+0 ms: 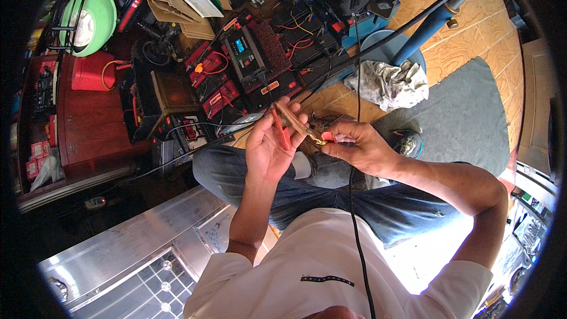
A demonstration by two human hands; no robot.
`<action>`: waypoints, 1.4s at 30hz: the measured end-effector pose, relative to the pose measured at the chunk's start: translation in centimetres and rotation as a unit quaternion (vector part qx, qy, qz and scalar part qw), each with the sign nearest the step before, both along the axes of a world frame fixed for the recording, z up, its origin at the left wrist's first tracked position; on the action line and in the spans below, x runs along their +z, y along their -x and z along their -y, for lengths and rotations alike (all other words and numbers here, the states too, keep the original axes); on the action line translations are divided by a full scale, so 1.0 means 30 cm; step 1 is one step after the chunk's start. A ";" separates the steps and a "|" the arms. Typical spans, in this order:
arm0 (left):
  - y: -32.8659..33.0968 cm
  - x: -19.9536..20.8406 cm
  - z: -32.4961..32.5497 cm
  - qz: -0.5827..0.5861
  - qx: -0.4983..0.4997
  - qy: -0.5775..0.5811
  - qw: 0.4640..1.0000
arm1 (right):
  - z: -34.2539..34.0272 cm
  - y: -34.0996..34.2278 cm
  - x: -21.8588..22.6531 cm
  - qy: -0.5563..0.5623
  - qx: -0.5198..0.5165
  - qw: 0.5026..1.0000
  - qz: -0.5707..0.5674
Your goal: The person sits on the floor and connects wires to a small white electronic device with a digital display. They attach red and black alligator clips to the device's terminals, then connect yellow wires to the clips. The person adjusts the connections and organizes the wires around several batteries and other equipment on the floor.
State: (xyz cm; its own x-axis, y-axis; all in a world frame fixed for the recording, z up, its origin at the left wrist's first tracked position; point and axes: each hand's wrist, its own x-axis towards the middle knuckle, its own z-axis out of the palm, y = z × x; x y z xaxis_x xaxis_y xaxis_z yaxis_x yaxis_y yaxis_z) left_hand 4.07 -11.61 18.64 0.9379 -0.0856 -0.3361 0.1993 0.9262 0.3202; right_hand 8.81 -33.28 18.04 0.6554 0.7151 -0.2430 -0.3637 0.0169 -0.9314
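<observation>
My left hand (266, 156) is palm up, its fingers curled round the red-handled pliers (284, 132). The pliers' jaws point right, at a small brass-coloured end piece (321, 141). From the right, my right hand (369, 152) pinches a small red part (328, 136) beside that brass-coloured end. Whether the red part and the brass piece are one thing is too small to tell. Both hands meet above my lap, over the tiled floor. A black cable (352, 201) hangs down close by my right hand.
Beyond my hands stands a charger-like box with a lit blue screen (240, 45), among batteries and red wires. A stained white rag (390, 85) lies on a blue-grey round thing. A grey mat (458, 115) covers floor at right. Cardboard (159, 0) and a green basin (97, 18) stand far left.
</observation>
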 end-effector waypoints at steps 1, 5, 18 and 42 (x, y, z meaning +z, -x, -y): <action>0.001 -0.001 0.001 0.003 -0.006 -0.008 1.000 | 0.000 0.000 0.000 -0.004 -0.001 1.000 -0.004; 0.011 -0.016 0.019 0.017 0.002 -0.073 0.997 | -0.005 0.003 0.001 -0.024 -0.021 0.999 0.038; 0.014 -0.020 0.018 0.066 0.073 -0.244 0.965 | -0.007 -0.004 0.018 -0.048 -0.026 0.998 -0.045; -0.102 0.120 0.050 0.167 0.143 -0.300 0.928 | 0.001 -0.114 0.215 -0.116 0.014 0.953 -0.280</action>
